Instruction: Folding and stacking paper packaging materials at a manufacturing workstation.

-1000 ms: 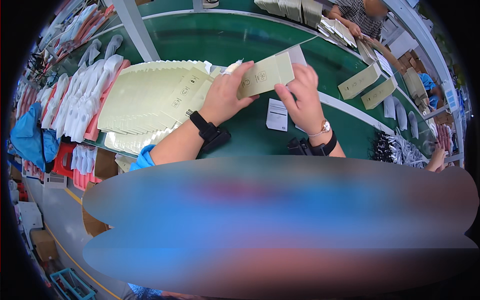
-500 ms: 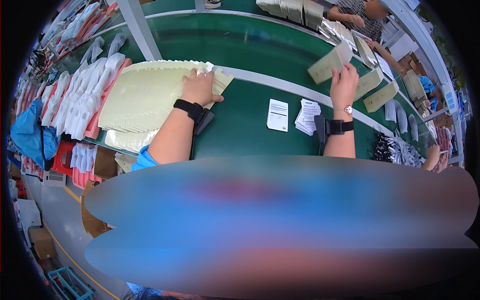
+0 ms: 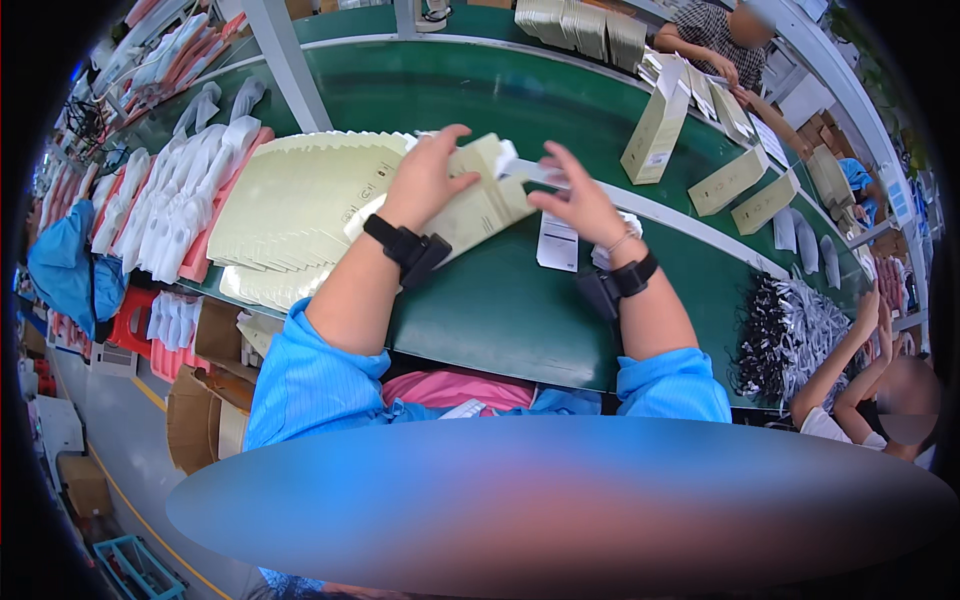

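My left hand [image 3: 425,182] grips a cream folding carton [image 3: 487,215] by its left part, thumb across its face. The carton is held tilted over the green table, its white end flaps at the upper right. My right hand [image 3: 582,200] is open, fingers spread, close to the carton's right end and apparently holding nothing. Left of my left hand lies a fanned stack of flat cream cartons [image 3: 300,195]. A white printed leaflet [image 3: 557,245] lies on the table below my right hand, which partly hides a second leaflet pile.
Beyond the pale rail, an upright cream carton [image 3: 655,135] and two lying cartons [image 3: 728,182] rest on the green belt [image 3: 440,85]. White pieces in pink trays [image 3: 185,190] stand at left. Black and silver strands [image 3: 790,325] lie at right, near another person's arms [image 3: 850,345].
My right hand has left the carton on the belt, which now stands upright, and moved left toward my body's middle. My left hand has lifted a carton off the stack.
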The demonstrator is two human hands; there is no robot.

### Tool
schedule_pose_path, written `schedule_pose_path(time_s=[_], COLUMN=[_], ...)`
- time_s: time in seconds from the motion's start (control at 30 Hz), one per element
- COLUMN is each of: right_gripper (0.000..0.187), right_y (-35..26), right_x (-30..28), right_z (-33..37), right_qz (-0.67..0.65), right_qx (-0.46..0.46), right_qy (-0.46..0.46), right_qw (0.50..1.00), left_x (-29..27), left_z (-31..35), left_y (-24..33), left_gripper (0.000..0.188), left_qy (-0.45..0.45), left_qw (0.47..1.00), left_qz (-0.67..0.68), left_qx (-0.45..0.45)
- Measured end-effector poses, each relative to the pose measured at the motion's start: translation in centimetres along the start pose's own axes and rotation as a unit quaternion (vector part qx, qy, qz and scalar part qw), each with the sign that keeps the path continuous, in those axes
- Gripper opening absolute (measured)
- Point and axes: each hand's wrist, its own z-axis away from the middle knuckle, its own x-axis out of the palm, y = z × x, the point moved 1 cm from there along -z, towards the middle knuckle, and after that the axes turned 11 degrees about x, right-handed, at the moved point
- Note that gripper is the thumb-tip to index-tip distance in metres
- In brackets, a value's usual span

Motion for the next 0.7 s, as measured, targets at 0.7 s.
schedule_pose_path(time_s=[0.7], right_gripper=[0.073], right_y=[-6.0], right_x=[1.1], right_z=[3.7], right_qz=[-0.41], right_qx=[-0.141], right_qy=[-0.08], right_qw=[0.898], left_x=[-0.2], left_z=[1.7], left_y=[5.6], left_gripper=[0.077], left_qy=[0.228], left_qw=[0.913], left_qz=[0.07], left_qx=[0.33])
